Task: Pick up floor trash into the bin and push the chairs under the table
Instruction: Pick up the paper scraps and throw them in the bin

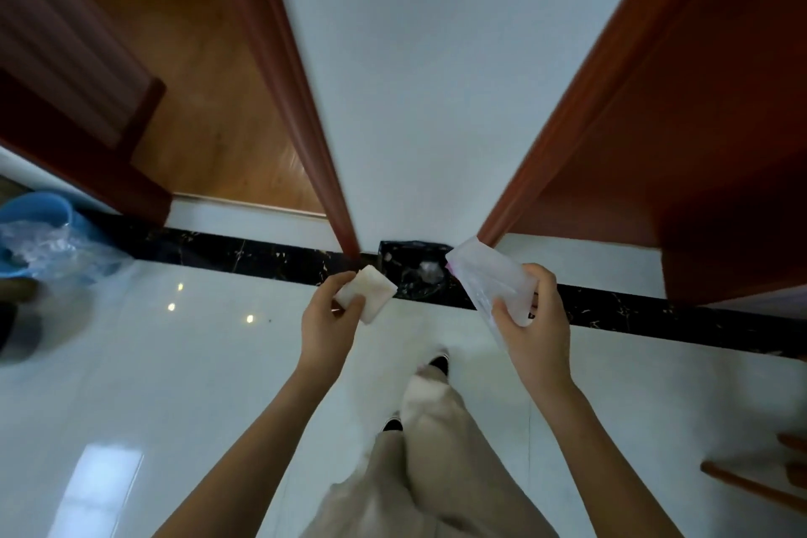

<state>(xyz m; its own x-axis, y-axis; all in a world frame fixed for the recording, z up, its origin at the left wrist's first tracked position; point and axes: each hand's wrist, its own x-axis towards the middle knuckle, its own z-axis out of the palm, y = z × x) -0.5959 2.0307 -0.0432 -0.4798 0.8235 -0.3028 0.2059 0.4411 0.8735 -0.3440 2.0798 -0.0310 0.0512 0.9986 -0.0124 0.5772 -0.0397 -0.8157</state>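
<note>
Two items held: left grip (325, 321) pinches white wad (370, 292), right grip (538, 334) clutches clear wrapper (489, 275)

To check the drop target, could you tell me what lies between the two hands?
Head view: the bin shows between the left hand, holding a tissue, and the right hand, holding a wrapper.

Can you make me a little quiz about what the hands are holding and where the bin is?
1. True or false: the left hand holds a white paper scrap.
2. What does the right hand hold? A) a clear plastic wrapper B) a spoon C) nothing
3. Fill in: the bin with the black bag stands against the white ____.
Key: 1 true; 2 A; 3 wall.
</note>
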